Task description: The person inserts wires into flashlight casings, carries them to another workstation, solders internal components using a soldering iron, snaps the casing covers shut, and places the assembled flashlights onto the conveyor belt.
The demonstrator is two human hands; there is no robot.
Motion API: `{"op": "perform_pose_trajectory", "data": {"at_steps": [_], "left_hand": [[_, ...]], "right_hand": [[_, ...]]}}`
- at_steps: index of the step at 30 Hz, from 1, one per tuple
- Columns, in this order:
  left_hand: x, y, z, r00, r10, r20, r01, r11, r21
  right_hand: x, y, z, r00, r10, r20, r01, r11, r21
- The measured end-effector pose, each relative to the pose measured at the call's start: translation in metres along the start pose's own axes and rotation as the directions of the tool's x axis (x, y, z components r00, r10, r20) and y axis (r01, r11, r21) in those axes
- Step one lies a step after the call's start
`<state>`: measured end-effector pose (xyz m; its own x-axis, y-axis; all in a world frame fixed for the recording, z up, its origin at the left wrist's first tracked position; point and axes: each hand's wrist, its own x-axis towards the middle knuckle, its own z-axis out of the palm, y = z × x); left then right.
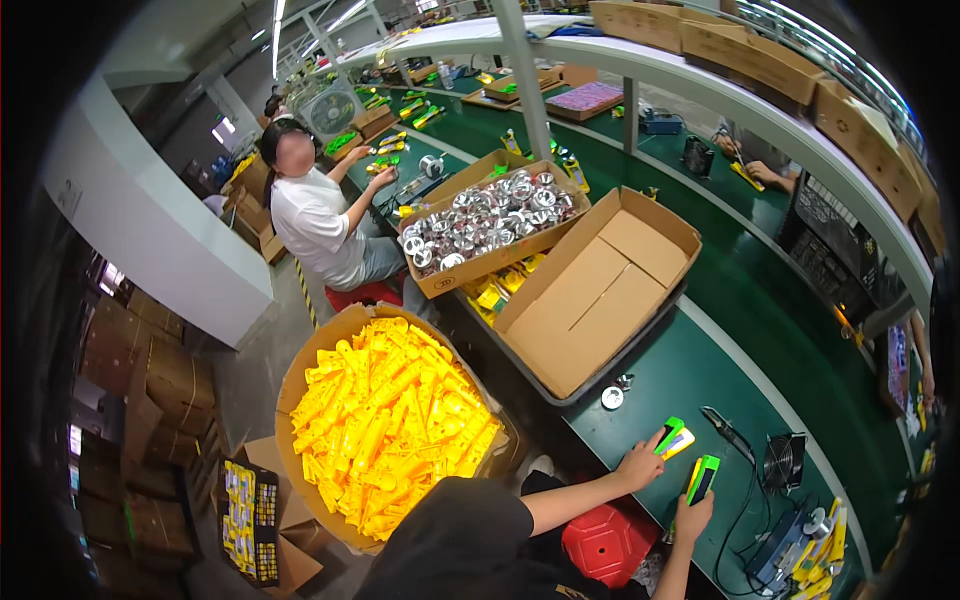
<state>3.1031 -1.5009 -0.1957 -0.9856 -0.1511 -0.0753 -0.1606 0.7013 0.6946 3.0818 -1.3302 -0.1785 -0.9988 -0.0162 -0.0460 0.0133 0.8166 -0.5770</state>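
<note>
Over the near part of the green workbench (640, 385), my left hand (640, 467) is closed on a slim green-and-yellow plastic casing (676, 440) with a pale face. Close by on the right, my right hand (692, 517) grips a second casing (704, 478), green and yellow with a dark panel. The two casings are a short gap apart, and my fingers partly cover both. Beyond them a soldering iron (728, 432) with a black cable lies on the bench. Small silver reflector cups (612, 397) sit to the left of my hands.
A carton of yellow plastic parts (395, 420) stands at left. Behind are a box of silver reflectors (490, 222) and a bare-bottomed carton (600, 300). At right are a small fan (785, 462), a blue soldering station (778, 552) and yellow casings (822, 560). A co-worker (320, 215) sits farther off.
</note>
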Motion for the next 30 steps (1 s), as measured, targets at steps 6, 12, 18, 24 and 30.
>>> {"op": "perform_pose_trajectory", "data": {"at_steps": [6,12,18,24,30], "left_hand": [[0.007,0.001,0.010,0.992,0.101,-0.076,-0.100,0.995,0.014],[0.011,-0.011,-0.010,0.950,0.187,-0.249,-0.162,0.980,0.119],[-0.006,0.021,-0.013,0.830,0.358,-0.428,-0.347,0.932,0.108],[-0.037,0.037,0.015,0.921,0.259,-0.292,-0.333,0.912,-0.241],[-0.035,0.021,0.065,0.936,0.216,-0.278,-0.320,0.852,-0.414]], "right_hand": [[0.011,-0.012,0.016,0.999,-0.036,-0.014,0.035,0.995,-0.098],[0.019,-0.012,0.032,0.975,-0.214,-0.062,0.213,0.977,-0.031],[0.026,0.020,-0.001,0.980,-0.109,0.166,0.085,0.986,0.143],[0.031,0.055,-0.019,0.961,-0.133,0.244,-0.042,0.798,0.602],[0.037,0.073,-0.021,0.876,-0.226,0.425,-0.161,0.694,0.701]]}}
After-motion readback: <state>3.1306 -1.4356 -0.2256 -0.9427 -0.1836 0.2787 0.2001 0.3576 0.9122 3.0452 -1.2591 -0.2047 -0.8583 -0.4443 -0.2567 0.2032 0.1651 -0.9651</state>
